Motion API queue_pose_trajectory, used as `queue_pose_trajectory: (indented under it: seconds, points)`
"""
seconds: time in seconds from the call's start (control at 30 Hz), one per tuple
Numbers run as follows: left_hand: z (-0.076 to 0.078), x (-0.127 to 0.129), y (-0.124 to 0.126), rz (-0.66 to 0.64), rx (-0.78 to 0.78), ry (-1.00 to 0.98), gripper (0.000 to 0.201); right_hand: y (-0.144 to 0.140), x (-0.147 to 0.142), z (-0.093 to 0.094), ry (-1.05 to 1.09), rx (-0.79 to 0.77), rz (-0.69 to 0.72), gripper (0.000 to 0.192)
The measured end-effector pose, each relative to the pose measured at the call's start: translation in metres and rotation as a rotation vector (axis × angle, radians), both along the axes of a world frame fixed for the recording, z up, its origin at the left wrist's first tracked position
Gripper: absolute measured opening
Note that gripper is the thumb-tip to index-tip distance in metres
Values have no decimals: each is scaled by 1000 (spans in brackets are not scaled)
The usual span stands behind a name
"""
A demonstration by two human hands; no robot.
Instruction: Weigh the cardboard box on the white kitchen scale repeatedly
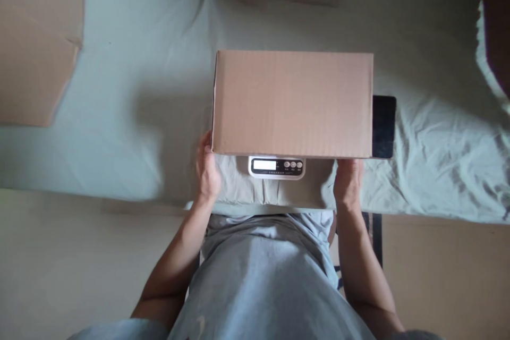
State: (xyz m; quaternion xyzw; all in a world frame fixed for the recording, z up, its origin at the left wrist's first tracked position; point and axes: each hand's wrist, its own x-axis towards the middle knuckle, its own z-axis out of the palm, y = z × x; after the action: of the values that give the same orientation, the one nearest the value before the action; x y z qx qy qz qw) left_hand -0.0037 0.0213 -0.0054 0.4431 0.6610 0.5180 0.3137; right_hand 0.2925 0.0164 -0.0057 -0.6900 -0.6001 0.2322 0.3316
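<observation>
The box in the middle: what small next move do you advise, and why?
Perhaps shift the box slightly left. Its right end hides part of the black device, and the scale shows left of the box's middle. The left hand and right hand are both at the box and could guide it. Whether it rests on the scale is hidden.

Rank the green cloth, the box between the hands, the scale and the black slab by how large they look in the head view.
1. Green cloth
2. Box
3. Scale and black slab: their visible parts look too alike to rank, and the box hides some of each.
</observation>
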Motion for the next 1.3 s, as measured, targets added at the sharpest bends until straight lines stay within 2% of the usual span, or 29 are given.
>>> queue_pose_trajectory:
  seconds: [0.1,0.17,0.33,0.43,0.57,0.67,0.77,0.87,1.03,1.17,1.3]
  points:
    - [28,11,-11,-29,119,-44,41,-1,-5,13,241,173,-97,56]
    - [44,21,-19,-28,185,-47,41,-2,-9,25,272,191,-93,58]
    - [68,40,-25,-51,127,-135,42,4,-21,54,352,205,-67,58]
    - [81,46,-10,-77,151,-158,43,18,-24,68,386,259,-26,62]
    - [88,46,31,-126,260,-114,49,53,-22,80,265,263,13,66]
    - [76,40,70,-154,310,-76,52,88,-17,72,170,180,40,65]
    - [52,34,106,-142,294,1,58,117,-16,55,328,242,117,61]
    - [29,30,130,-135,279,13,65,132,-20,41,415,267,173,58]
    - [9,27,140,-143,233,-41,64,133,-24,31,321,180,148,61]
    - [-1,22,137,-122,241,11,58,133,-18,18,476,199,90,62]
    - [-22,16,134,-53,245,69,50,131,-13,-1,521,180,-38,63]
